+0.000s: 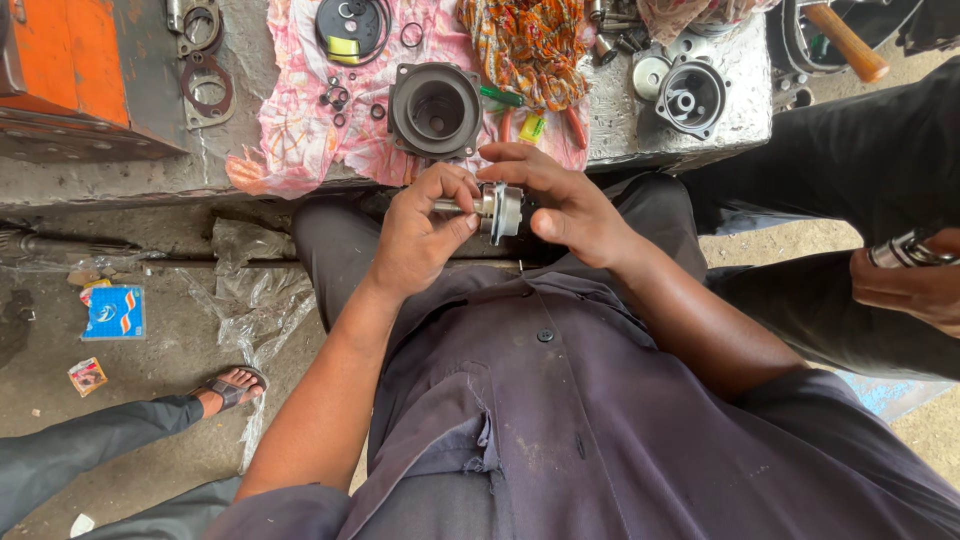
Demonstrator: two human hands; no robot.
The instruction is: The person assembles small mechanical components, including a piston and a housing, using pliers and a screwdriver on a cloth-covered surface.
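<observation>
Over the lap, at frame centre, both hands meet on 1 small metal part. Biggest of what lies around is the bench (pixel 150 180), running across 12 o'clock, with an orange box (pixel 60 70) at 10 o'clock; what that box holds cannot be seen. On the bench a pink cloth (pixel 290 120) carries a dark round housing (pixel 434 108), open end up and empty inside, directly at 12 o'clock from the hands and near them. A black disc (pixel 352 28) and several loose O-rings (pixel 336 98) lie on the cloth at 11 o'clock. A second, smaller housing (pixel 688 98) sits on bare bench at 1 o'clock, with an orange patterned rag (pixel 525 45) between the 2 housings. Flat gaskets (pixel 205 85) lie at 10 o'clock.

The left hand (pixel 420 235) is closed around the shaft (pixel 455 205), fingers curled tight. The right hand (pixel 565 205) pinches the flange (pixel 505 210) on the shaft's end between thumb and fingers, a narrow grip. Nothing blocks the hands.

At 3 o'clock another person's hand (pixel 905 285) holds a metal cylinder (pixel 905 250). A sandalled foot (pixel 230 388) rests at 8 o'clock.
</observation>
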